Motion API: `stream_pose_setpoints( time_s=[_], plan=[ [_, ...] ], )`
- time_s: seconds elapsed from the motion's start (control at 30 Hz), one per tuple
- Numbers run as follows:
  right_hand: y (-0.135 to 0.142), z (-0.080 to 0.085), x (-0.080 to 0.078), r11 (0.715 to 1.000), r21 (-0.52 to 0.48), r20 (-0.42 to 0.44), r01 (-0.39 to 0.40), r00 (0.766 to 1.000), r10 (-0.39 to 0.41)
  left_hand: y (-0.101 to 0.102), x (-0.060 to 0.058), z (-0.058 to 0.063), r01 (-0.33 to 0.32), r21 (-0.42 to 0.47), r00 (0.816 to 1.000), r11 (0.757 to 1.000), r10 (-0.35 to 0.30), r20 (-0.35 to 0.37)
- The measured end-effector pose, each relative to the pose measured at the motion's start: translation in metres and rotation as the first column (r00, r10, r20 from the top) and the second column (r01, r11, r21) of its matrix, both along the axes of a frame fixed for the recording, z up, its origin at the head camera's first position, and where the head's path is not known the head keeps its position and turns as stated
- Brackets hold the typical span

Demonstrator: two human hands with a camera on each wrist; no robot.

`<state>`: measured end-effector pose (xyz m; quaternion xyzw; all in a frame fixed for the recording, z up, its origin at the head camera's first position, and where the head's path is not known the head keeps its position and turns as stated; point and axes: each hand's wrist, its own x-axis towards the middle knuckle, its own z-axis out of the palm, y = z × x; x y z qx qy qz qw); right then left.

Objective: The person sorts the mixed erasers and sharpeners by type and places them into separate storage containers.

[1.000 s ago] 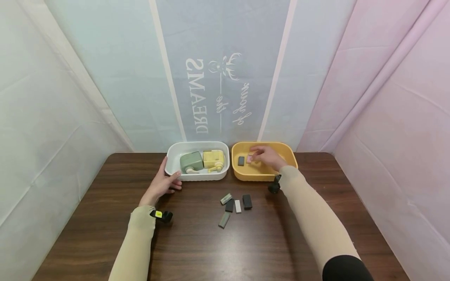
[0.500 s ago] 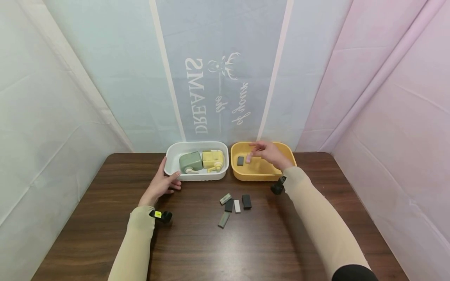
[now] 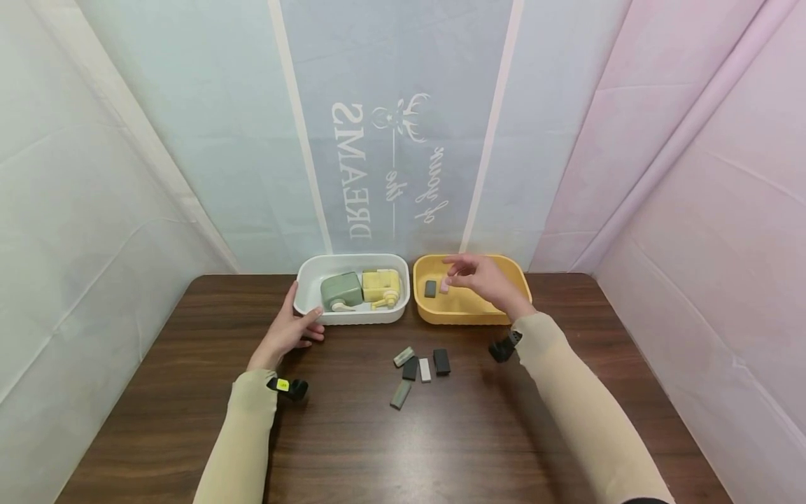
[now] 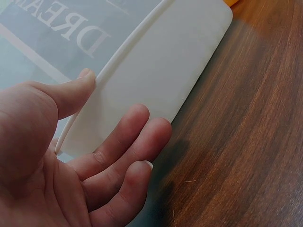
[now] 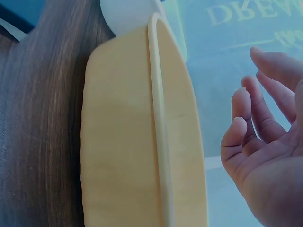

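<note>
Across the desk, clock centred on the white block, 12 away from the person: white tray at 11, yellow tray at 1, side by side along the far edge.

Left grip: at the white tray's 8 o'clock corner, holding it, thumb at the rim, three fingers loosely bent beside the outer wall (left wrist view). Inside that tray: green boxy item at 9 with a pale piece toward 6; yellow boxy item just beside, at 3, with a small arm toward 6.

Right grip: over the yellow tray, entering from 4, pointing toward 9. Narrow, thumb tip at the pink block; cannot tell whether pinching or merely touching. Pink block out of sight in the right wrist view.

Position of pink block: inside the yellow tray, toward 9 from its middle. Dark gray block: same tray, just beside, farther toward 9.

Around the white block: thick black block at 2; thin black block at 9; mottled block at 10; gray-green block between 7 and 8.

Beyond the trays, at 12: pale cloth with mirrored lettering.
</note>
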<state>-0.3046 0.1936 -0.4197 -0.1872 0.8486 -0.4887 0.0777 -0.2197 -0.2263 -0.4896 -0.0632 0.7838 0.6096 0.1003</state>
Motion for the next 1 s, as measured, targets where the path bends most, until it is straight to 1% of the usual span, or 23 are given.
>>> stream_pose_setpoints(
  time_s=[0.13, 0.2, 0.33, 0.43, 0.53, 0.63, 0.83, 0.9, 0.97, 1.0],
  plan=[
    [0.000, 0.000, 0.012, 0.999, -0.018, -0.026, -0.026, 0.999, 0.025, 0.000, -0.001, 0.001, -0.005, 0.011, 1.000, 1.000, 0.004, 0.009],
    [0.001, -0.002, 0.017, 0.999, -0.029, -0.031, -0.038, 0.999, 0.038, 0.000, 0.000, 0.005, 0.003, 0.025, 1.000, 1.000, -0.004, 0.016],
    [0.003, -0.008, 0.028, 0.999, -0.018, -0.053, -0.048, 0.997, 0.047, 0.004, 0.005, 0.019, 0.012, 0.049, 0.999, 0.999, -0.014, 0.041],
    [0.004, -0.011, 0.037, 0.998, -0.018, -0.074, -0.058, 0.996, 0.057, 0.007, 0.011, 0.031, 0.015, 0.044, 0.999, 0.999, -0.017, 0.049],
    [0.005, -0.014, 0.047, 0.997, -0.024, -0.098, -0.067, 0.993, 0.065, 0.008, 0.013, 0.035, 0.022, 0.033, 0.999, 0.999, -0.023, 0.043],
    [0.007, -0.019, 0.056, 0.996, -0.048, -0.110, -0.078, 0.991, 0.073, 0.008, 0.011, 0.032, 0.025, 0.040, 0.999, 0.999, -0.026, 0.034],
    [0.009, -0.028, 0.073, 0.994, -0.053, -0.105, -0.094, 0.991, 0.088, 0.001, 0.001, 0.009, 0.009, 0.029, 0.999, 1.000, -0.011, 0.035],
    [0.010, -0.031, 0.078, 0.994, -0.045, -0.106, -0.104, 0.989, 0.099, -0.001, -0.001, 0.004, 0.012, 0.018, 0.999, 1.000, -0.013, 0.035],
    [0.011, -0.035, 0.082, 0.993, -0.033, -0.110, -0.115, 0.988, 0.111, -0.001, -0.001, 0.004, 0.010, 0.022, 0.999, 1.000, -0.011, 0.036],
    [0.011, -0.037, 0.084, 0.992, -0.029, -0.112, -0.122, 0.987, 0.118, -0.001, -0.001, 0.006, 0.011, 0.024, 0.999, 1.000, -0.012, 0.040]
  ],
)
